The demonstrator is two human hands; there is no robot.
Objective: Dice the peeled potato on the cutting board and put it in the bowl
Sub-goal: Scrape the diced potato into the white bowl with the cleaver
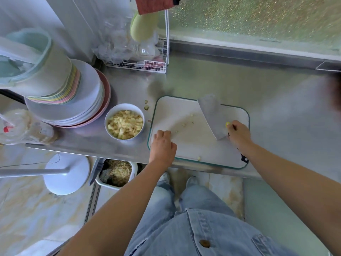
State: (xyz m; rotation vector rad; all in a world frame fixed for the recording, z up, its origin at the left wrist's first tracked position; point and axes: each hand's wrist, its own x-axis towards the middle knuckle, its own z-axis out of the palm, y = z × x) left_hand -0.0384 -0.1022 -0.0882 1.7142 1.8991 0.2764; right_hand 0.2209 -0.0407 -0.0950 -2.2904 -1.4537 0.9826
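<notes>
Diced potato (pixel 125 124) mostly in bowl (pixel 124 105), set just L of cutting board (pixel 186 146), prob. for short transfer. Few bits left on board; strays (pixel 146 106) on counter (pixel 212 78).
Cleaver (pixel 210 117) flat on board. R hand (pixel 239 134) curled over handle by blade heel.
L hand (pixel 162 145) on board, fingers curled under; can't tell if holding bits.

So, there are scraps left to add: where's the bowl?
Head view: the bowl sits on the counter just left of the cutting board, right of the stacked plates.
</notes>
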